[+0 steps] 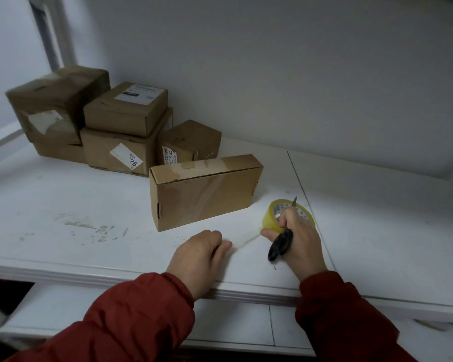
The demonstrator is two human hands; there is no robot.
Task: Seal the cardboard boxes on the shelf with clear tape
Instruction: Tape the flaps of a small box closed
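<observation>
White shelf (63,199): stacked brown cardboard boxes (120,131) sit behind-left of a flat brown cardboard box (204,194) standing on its long edge, its top glossy with tape. Right of it, the right hand (301,239) grips a yellowish clear tape roll (271,218) and black-handled scissors (281,244). In front, the left hand (196,254) curls its fingers (220,246), pinching the pulled strip (246,240).

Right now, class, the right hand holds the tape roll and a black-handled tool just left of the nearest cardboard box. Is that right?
Not quite. The head view shows the right hand gripping the tape roll and the black-handled tool to the right of the nearest cardboard box, not its left. The rest holds.
</observation>
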